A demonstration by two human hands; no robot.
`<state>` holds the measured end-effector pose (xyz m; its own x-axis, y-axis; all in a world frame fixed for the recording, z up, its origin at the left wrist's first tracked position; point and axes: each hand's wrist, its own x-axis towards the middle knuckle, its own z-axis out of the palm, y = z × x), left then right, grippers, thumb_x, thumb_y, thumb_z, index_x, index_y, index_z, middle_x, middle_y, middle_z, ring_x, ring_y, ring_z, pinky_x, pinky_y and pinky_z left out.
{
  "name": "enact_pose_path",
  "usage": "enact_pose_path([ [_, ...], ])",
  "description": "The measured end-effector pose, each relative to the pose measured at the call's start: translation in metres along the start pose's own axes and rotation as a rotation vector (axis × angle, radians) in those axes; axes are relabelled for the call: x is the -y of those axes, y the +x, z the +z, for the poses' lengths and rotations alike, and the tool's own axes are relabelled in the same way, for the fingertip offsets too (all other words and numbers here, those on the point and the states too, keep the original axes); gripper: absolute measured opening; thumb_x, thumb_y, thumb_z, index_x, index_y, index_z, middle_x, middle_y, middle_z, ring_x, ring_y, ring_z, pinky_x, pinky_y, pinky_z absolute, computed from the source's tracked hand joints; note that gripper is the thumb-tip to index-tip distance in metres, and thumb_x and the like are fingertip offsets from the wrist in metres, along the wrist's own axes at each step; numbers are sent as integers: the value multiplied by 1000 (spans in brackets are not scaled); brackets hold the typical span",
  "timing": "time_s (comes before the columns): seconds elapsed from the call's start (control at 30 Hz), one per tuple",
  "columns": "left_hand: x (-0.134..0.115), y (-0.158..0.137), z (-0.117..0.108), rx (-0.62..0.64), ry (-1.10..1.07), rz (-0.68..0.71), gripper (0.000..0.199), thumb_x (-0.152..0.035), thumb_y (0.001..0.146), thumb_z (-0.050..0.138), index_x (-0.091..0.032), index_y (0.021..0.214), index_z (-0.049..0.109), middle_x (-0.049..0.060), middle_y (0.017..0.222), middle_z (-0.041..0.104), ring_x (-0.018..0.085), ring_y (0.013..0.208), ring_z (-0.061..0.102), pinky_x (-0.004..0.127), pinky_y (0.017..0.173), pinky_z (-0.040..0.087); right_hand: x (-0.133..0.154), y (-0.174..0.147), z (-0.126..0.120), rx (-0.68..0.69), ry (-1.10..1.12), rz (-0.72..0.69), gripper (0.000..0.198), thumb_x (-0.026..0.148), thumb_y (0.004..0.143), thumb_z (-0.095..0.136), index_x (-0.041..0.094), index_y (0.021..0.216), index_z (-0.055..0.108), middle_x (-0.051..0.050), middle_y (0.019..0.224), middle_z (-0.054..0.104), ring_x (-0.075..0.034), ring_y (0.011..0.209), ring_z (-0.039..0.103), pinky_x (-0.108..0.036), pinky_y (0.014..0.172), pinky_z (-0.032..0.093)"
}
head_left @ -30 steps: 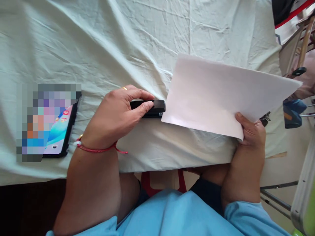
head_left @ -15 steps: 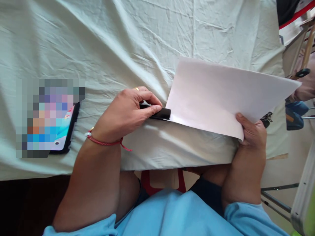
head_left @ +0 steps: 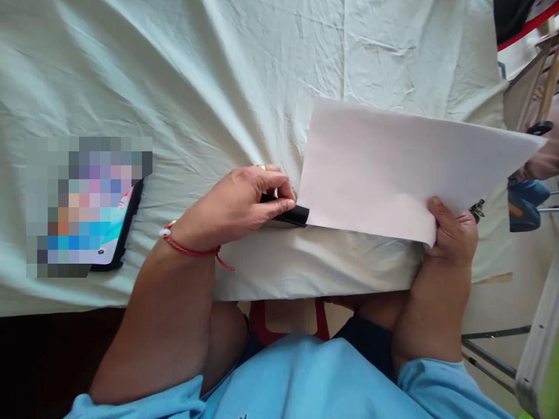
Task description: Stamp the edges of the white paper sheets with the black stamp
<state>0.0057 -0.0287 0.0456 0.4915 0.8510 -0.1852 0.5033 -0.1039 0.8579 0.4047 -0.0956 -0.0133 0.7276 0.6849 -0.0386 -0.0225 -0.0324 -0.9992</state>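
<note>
A wrinkled, pale cloth (head_left: 196, 75) covers the desk, with metal frames (head_left: 530, 361) standing to the right. The two hands work well apart from each other. Left hand (head_left: 231, 203): thumb and fingers clamped on a black stapler (head_left: 297, 215), whose front end meets the near left corner of a white paper (head_left: 384, 169); I cannot tell whether that corner lies inside it. Right hand (head_left: 456, 235): pinching the paper's near right corner, thumb uppermost. Far left: a phone (head_left: 125, 227) lies on the cloth, its lit screen largely pixelated, any lettering unreadable.
</note>
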Motion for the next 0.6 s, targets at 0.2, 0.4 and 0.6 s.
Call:
enact_pose_path([
  [0.2, -2, -1, 7, 164, -135, -125, 27, -47, 96, 77, -23, 85, 84, 1, 74, 74, 20, 71, 64, 30, 64, 43, -1, 2, 4, -60, 78, -81, 48, 32, 57, 110, 18, 98, 86, -3, 113, 90, -16, 106, 85, -27, 102, 76],
  [0.4, 5, 5, 16, -272, -306, -153, 37, -59, 100, 84, -23, 100, 78, 3, 91, 74, 21, 83, 63, 30, 73, 50, 1, -6, 8, 17, 112, -129, 45, 36, 63, 108, 25, 100, 86, 0, 127, 90, -25, 130, 86, -52, 137, 64],
  [0.6, -2, 6, 20, -89, -429, -158, 42, -60, 90, 94, -22, 94, 76, 2, 86, 70, 20, 83, 64, 30, 75, 52, -1, -12, 11, 27, 127, -132, 51, 37, 60, 110, 22, 103, 86, -3, 129, 90, -26, 139, 83, -48, 138, 63],
])
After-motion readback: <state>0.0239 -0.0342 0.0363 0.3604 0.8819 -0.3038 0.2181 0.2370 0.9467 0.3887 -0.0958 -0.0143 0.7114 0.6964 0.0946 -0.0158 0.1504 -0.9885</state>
